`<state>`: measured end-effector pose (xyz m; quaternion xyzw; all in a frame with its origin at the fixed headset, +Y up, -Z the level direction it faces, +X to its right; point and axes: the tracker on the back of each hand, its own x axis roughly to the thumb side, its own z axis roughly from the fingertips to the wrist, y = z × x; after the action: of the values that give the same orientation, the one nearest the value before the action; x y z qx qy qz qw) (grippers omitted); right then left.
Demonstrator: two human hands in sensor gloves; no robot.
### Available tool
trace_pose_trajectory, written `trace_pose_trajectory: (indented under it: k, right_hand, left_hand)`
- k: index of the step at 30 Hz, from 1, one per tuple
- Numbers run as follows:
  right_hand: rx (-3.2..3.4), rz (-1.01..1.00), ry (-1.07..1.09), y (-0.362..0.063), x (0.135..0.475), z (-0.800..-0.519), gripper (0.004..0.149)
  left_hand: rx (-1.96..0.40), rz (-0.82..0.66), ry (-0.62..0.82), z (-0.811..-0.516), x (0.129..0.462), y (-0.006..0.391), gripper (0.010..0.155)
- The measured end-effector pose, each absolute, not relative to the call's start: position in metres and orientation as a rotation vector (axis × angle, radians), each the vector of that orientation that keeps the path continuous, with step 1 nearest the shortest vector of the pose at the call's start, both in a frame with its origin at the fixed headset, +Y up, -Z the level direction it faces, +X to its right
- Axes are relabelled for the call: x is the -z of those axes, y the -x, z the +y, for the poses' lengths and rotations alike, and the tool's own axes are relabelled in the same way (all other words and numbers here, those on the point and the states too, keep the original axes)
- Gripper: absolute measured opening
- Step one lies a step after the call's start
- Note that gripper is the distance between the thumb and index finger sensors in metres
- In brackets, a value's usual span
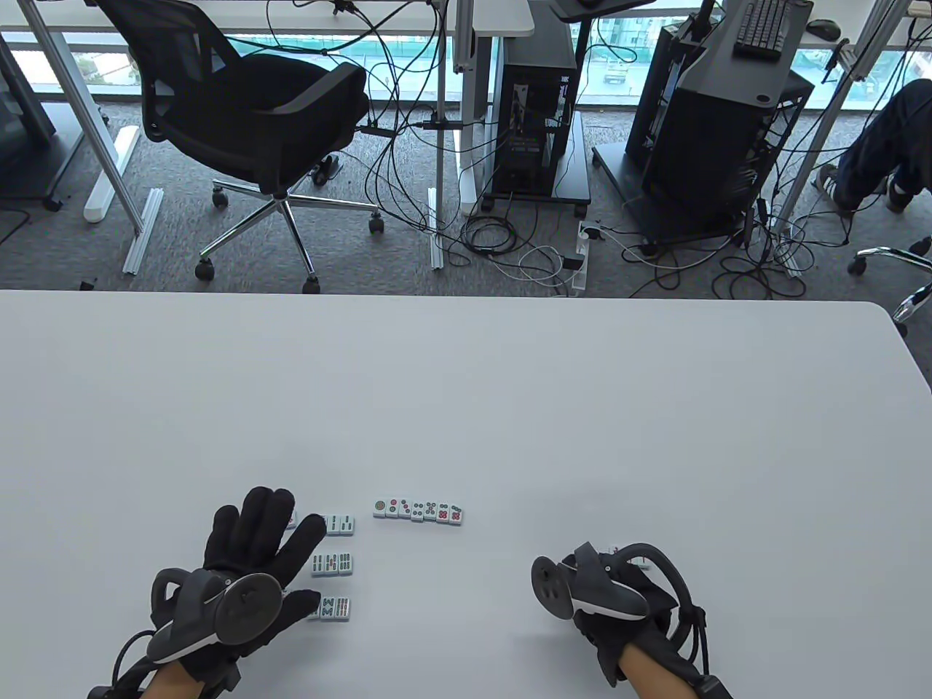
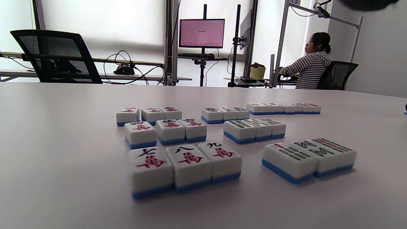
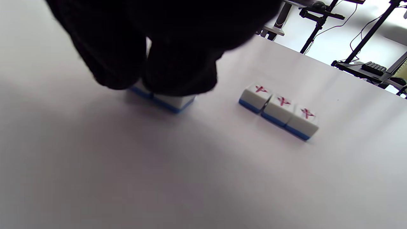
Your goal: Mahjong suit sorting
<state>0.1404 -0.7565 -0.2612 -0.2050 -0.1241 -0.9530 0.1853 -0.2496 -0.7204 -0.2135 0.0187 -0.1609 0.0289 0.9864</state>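
Observation:
White mahjong tiles with blue backs lie face up on the white table (image 1: 466, 408). A row of dot tiles (image 1: 419, 511) lies in the middle. Three short rows of bamboo tiles (image 1: 333, 563) lie to its left. My left hand (image 1: 280, 524) hovers flat with its fingers spread over the character tiles, which show in three rows in the left wrist view (image 2: 184, 165) beside the bamboo rows (image 2: 254, 128). My right hand (image 1: 619, 564) is curled, and its fingertips (image 3: 178, 73) press on a small group of tiles (image 3: 168, 101). Three red-marked tiles (image 3: 279, 111) lie next to them.
The far edge of the table (image 1: 466, 297) runs across the middle of the table view. Beyond it stand an office chair (image 1: 247, 124) and computer carts with cables on the floor.

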Motion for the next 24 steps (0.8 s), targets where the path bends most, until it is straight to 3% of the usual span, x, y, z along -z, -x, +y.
trace_pose_trajectory:
  k: [4,13,19,24]
  right_hand:
    - [2.651,-0.274,0.619,-0.137,0.261,-0.761,0.059]
    - [2.729,-0.515,0.589,-0.116,0.286,-0.749,0.06]
    - [2.847,-0.234,0.659,-0.069,0.31,-0.733,0.059]
    - [2.853,-0.246,0.649,-0.036,0.33,-0.745,0.058]
  left_hand:
    - [-0.051,-0.321,-0.035,-0.72,0.214,0.25,0.085]
    - [-0.072,-0.32,-0.037,-0.721,0.215,0.252,0.085]
    - [-0.079,-0.323,-0.044,-0.721,0.215,0.253,0.085]
    - [-0.087,-0.334,-0.053,-0.72,0.214,0.253,0.084]
